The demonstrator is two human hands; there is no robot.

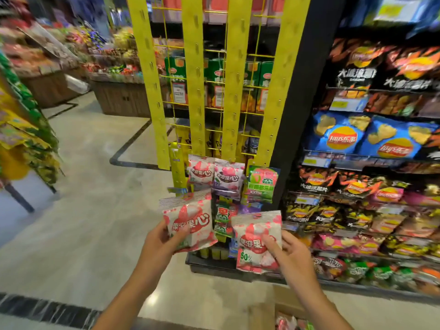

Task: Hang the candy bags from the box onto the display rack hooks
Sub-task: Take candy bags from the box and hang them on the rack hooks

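Observation:
My left hand (160, 239) grips a white-and-red candy bag (189, 221) by its lower left corner, held upright in front of the rack's base. My right hand (289, 251) pinches a second white-and-red candy bag (256, 241) at its right side. The yellow display rack (194, 91) rises straight ahead with four long hook strips, mostly bare. Low on the strips hang two pink candy bags (201, 172) (228, 178) and a green bag (262, 184). The cardboard box (289, 313) with more bags shows at the bottom edge, right of my arms.
Shelves of chip bags (381, 144) fill the right side. Wooden bins of loose sweets (119, 91) stand at the back left, and a tilted snack stand (23, 139) is at the far left. Polished floor (90, 210) spreads to the left of the rack.

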